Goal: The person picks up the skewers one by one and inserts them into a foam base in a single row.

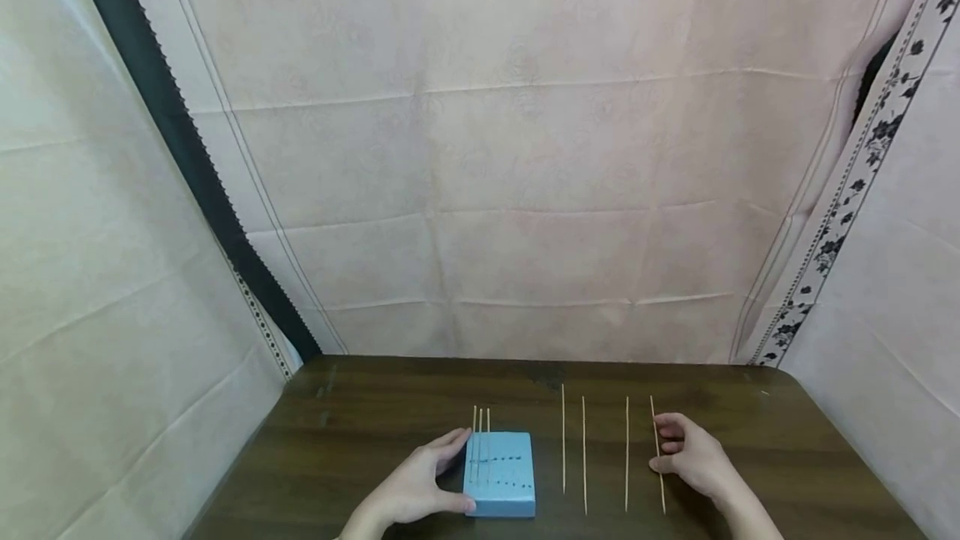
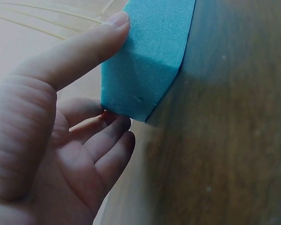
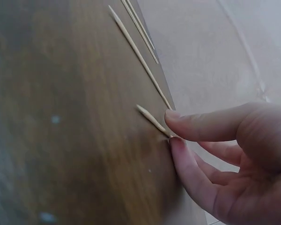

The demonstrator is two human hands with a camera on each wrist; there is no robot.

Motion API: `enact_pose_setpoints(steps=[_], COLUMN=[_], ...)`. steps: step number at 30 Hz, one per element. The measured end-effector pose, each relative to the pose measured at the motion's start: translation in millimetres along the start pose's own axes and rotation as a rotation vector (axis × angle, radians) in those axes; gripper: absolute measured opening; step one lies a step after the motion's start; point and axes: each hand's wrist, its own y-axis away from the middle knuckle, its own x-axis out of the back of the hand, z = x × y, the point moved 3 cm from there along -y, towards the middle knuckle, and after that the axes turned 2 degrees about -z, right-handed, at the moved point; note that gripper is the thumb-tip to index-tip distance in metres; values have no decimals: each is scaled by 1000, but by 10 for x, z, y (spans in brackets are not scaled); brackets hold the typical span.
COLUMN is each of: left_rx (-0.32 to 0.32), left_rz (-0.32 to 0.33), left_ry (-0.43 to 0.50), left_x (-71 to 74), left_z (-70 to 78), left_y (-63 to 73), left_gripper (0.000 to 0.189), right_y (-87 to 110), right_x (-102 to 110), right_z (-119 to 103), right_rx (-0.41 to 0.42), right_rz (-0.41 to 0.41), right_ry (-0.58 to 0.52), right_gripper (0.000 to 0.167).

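Note:
A light blue foam block with rows of small holes lies on the table. Three thin wooden skewers stand up from its left side. My left hand grips the block's left end, thumb on the near corner and fingers at the far one; the left wrist view shows the thumb pressed on the blue foam. To the right, my right hand pinches the rightmost skewer between thumb and index finger. In the right wrist view that skewer's pointed end sticks out past the fingertips, close over the wood.
Three more skewers lie roughly parallel on the dark wooden table, between the block and my right hand. Pale cloth hangs behind the table, and more cloth hangs along both sides.

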Motion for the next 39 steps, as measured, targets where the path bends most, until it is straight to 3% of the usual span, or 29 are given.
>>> enact_pose_setpoints(steps=[20,26,33,39], left_rx=[-3,-7,-2,2], left_rz=[-1,-8,7,7], left_ry=[13,53,1,-15], left_x=[7,7,13,12], left_z=[-1,-2,20,24], left_y=[-1,9,22,10], left_gripper=[103,103,103,103], right_y=[72,68,57,61], right_x=[2,19,92,136], right_z=[-79,-38,3,64], right_rx=[19,-3,-16,-7], right_rz=[78,23,-92,-136], right_ry=[116,35,-125,-231], right_gripper=[61,68,73,73])
